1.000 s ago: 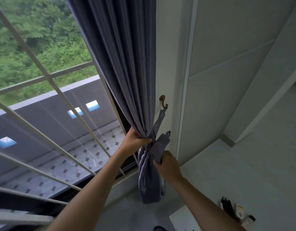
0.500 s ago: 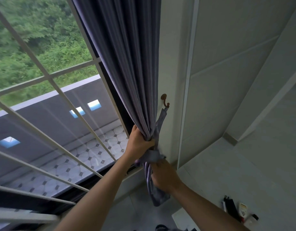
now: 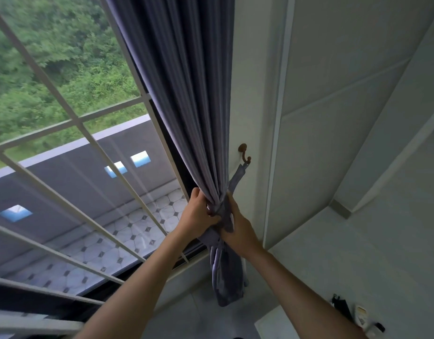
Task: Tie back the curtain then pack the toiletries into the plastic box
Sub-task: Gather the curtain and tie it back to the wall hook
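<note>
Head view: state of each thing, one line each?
curtain: gathered into a bunch, not yet tied
tieback: one end on the hook, rest wrapped round the bunch
hook: holds one tieback end
left hand: grips the bunch
right hand: grips the tieback

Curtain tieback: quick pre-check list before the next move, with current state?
1. Curtain gathered into one bunch: ok, left hand grips it.
2. Tieback wrapped round the bunch: ok on the near side; far side cannot tell.
3. One end of the tieback on the hook: ok.
4. Free end held: ok, right hand holds it.
5. Free end looped onto the hook: not ok.
6. Plastic box in view: not ok; only small items on the floor.
</note>
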{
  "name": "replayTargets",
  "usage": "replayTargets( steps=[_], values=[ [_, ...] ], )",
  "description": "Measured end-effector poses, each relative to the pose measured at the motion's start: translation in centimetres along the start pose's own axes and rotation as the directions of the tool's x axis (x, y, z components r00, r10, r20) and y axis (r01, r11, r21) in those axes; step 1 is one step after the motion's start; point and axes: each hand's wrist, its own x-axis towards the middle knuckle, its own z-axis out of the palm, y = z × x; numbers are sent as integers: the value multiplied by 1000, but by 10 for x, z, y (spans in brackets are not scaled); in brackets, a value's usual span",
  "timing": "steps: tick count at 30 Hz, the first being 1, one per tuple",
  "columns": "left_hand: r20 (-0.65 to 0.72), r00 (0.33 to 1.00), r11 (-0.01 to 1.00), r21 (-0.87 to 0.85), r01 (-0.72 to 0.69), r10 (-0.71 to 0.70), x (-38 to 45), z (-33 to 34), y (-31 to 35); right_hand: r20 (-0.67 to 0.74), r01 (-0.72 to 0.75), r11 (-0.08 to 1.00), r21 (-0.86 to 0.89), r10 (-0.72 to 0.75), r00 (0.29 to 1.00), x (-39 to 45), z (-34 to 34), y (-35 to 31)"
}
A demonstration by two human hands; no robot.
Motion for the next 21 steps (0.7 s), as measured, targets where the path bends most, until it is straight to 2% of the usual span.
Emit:
replayTargets(
  steps=[6,9,13,16,21],
  values=[
    [83,996,999,35,-24,21,-2,-12,-11,-6,-29,1000,8,29,1000,15,15,6],
    [57,998,998,64,-19,15,-1,-17,-16,-61,-23,998,-59,19,998,21,21,12],
    [-46,998,983,182,-29,38,-4,-17,-17,-145,10,972,-237,-45,988,19,27,14],
    [-156,986,987,154,-41,66,-7,-11,-21,-243,29,940,-340,-118,963,15,29,7],
    [-337,940,999,34,-37,46,-6,0,-24,-311,4,905,-426,-151,938,10,33,8]
  ],
)
